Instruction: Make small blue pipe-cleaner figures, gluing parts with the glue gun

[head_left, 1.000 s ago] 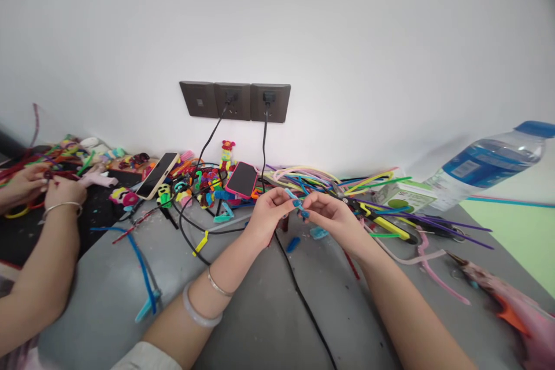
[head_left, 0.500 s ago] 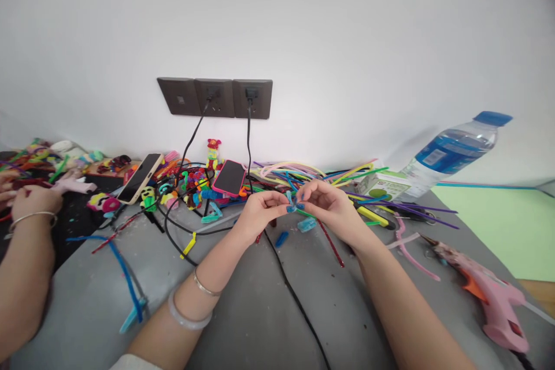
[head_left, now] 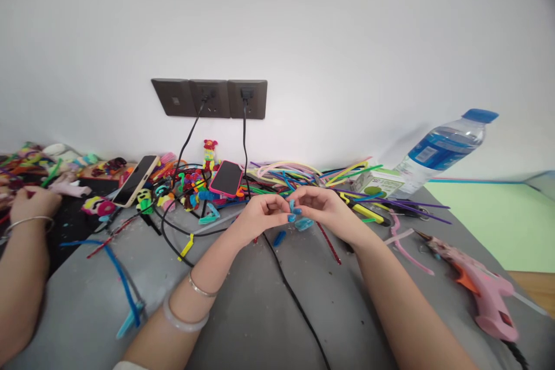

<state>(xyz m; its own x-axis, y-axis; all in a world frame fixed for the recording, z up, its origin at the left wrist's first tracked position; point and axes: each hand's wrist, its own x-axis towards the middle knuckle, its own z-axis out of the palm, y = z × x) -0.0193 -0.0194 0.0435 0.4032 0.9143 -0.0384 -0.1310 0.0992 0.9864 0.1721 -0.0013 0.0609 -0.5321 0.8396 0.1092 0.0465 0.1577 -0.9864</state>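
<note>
My left hand (head_left: 259, 217) and my right hand (head_left: 324, 208) meet above the grey table (head_left: 260, 312), fingers pinched together on a small blue pipe-cleaner piece (head_left: 293, 210). Just under the hands lie a light blue fuzzy scrap (head_left: 304, 224) and a darker blue one (head_left: 280, 238). A black cable (head_left: 289, 289) runs across the table beneath my left wrist. Behind my hands sits a heap of coloured pipe cleaners (head_left: 299, 176).
Wall sockets (head_left: 210, 98) feed cables to a red phone (head_left: 226, 178) and a beige phone (head_left: 134, 180). A water bottle (head_left: 437, 150), a small box (head_left: 379, 182), a yellow-handled tool (head_left: 366, 211) and a pink glue gun (head_left: 479, 292) lie to the right. Another person's hand (head_left: 30, 205) works at the far left.
My hands have dropped slightly and closed tighter around the blue piece. The view has turned right, showing more of the glue gun and the bottle.
</note>
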